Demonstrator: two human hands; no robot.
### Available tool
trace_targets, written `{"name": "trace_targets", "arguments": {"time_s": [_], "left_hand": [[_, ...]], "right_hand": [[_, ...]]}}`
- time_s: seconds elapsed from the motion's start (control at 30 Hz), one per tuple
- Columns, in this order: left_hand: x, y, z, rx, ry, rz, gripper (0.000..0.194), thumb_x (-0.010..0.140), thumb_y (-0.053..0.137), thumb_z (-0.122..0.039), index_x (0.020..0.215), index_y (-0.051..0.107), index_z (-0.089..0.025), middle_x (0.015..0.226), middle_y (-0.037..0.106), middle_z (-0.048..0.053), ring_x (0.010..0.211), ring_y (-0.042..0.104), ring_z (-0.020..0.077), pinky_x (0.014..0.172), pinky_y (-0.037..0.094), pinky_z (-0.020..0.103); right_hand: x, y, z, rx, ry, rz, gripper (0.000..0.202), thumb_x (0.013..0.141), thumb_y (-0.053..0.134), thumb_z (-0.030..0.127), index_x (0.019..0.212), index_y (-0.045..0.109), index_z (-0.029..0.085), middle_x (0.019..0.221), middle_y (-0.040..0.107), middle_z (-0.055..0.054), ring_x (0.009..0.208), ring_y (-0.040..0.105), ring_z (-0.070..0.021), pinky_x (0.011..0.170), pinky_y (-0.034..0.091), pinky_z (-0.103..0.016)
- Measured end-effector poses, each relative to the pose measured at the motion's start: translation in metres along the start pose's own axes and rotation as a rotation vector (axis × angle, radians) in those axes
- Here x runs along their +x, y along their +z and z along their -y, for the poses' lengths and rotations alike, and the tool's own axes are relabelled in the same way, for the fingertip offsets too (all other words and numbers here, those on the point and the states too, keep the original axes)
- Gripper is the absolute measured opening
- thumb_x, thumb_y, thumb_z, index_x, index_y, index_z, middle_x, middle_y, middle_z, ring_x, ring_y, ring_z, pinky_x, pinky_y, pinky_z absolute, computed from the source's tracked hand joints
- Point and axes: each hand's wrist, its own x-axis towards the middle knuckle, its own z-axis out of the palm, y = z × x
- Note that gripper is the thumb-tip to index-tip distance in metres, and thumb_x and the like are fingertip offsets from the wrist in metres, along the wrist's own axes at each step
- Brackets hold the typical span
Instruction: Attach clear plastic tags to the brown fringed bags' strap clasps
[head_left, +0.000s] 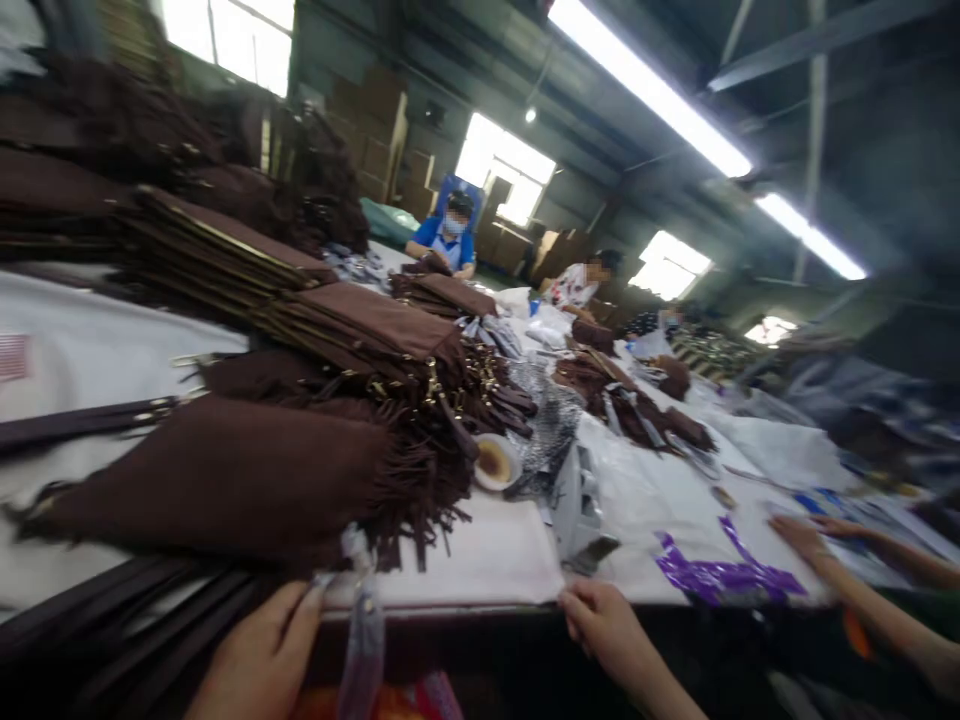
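My left hand (pixel 262 645) is at the front table edge, thumb and fingers close together. Its tips are beside a plastic-wrapped tassel or strap end (pixel 364 625) that hangs over the edge; what they pinch is hidden. My right hand (pixel 604 625) is at the edge further right, fingers curled, and I cannot make out anything in them. Above my left hand lies a dark brown fringed bag (pixel 247 475) with metal clasps. Dark straps (pixel 135 610) lie to the left of that hand. A grey-white box-like holder (pixel 576 505) stands just beyond my right hand.
Stacked brown bags (pixel 367 320) with gold zips fill the left. A small bowl of yellowish stuff (pixel 495 462) and crumpled silvery wrap (pixel 551 415) sit mid-table. Purple plastic (pixel 724 575) lies at the right edge, near another person's hands (pixel 802 540). A masked person (pixel 450 235) sits across.
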Motion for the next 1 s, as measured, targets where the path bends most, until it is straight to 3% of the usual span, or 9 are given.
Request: {"name": "trace_targets", "arguments": {"time_s": [0.1,0.2,0.3,0.43,0.57,1.0], "left_hand": [[-0.009,-0.003,0.001,0.070,0.058,-0.033,0.026,0.088,0.043,-0.034,0.067,0.055,-0.023,0.066,0.060,0.002,0.064,0.057,0.0196,0.065,0.039,0.029],[-0.015,-0.002,-0.002,0.173,0.096,-0.085,0.026,0.090,0.039,-0.030,0.067,0.050,-0.023,0.063,0.056,0.002,0.061,0.053,0.0189,0.061,0.034,0.029],[-0.020,-0.004,-0.003,0.239,0.153,-0.098,0.025,0.091,0.036,-0.026,0.070,0.049,-0.022,0.066,0.057,0.004,0.062,0.053,0.0192,0.061,0.033,0.030],[-0.024,-0.007,-0.001,0.257,0.217,-0.072,0.027,0.094,0.033,-0.024,0.073,0.050,-0.022,0.072,0.059,0.007,0.067,0.055,0.0202,0.063,0.036,0.031],[-0.023,-0.007,0.008,0.318,0.243,-0.076,0.027,0.094,0.031,-0.021,0.076,0.051,-0.022,0.077,0.061,0.008,0.073,0.058,0.0213,0.068,0.039,0.032],[-0.024,-0.001,0.020,0.546,0.252,-0.019,0.030,0.094,0.028,-0.014,0.089,0.057,-0.015,0.084,0.063,0.013,0.077,0.062,0.0248,0.069,0.044,0.035]], "right_hand": [[-0.019,0.052,0.044,-0.037,-0.156,0.360,0.031,0.086,0.050,0.038,0.067,0.060,0.016,0.053,0.056,0.002,0.043,0.042,-0.0082,0.045,0.028,-0.020],[-0.035,0.109,0.106,0.033,-0.336,0.556,0.033,0.088,0.050,0.035,0.064,0.061,0.016,0.058,0.059,0.001,0.049,0.045,-0.0085,0.049,0.033,-0.019],[-0.037,0.158,0.153,0.084,-0.396,0.605,0.034,0.085,0.052,0.030,0.056,0.060,0.015,0.053,0.057,0.002,0.049,0.048,-0.0086,0.051,0.037,-0.018],[-0.023,0.201,0.169,0.019,-0.405,0.494,0.031,0.083,0.054,0.030,0.058,0.065,0.014,0.049,0.058,0.001,0.047,0.049,-0.0091,0.048,0.036,-0.018],[-0.012,0.216,0.161,-0.072,-0.389,0.423,0.032,0.081,0.056,0.034,0.058,0.067,0.014,0.049,0.060,0.000,0.048,0.052,-0.0103,0.046,0.035,-0.019],[-0.009,0.228,0.169,-0.312,-0.371,0.214,0.033,0.072,0.063,0.035,0.046,0.056,0.017,0.044,0.052,0.002,0.049,0.047,-0.0109,0.046,0.028,-0.022]]}}
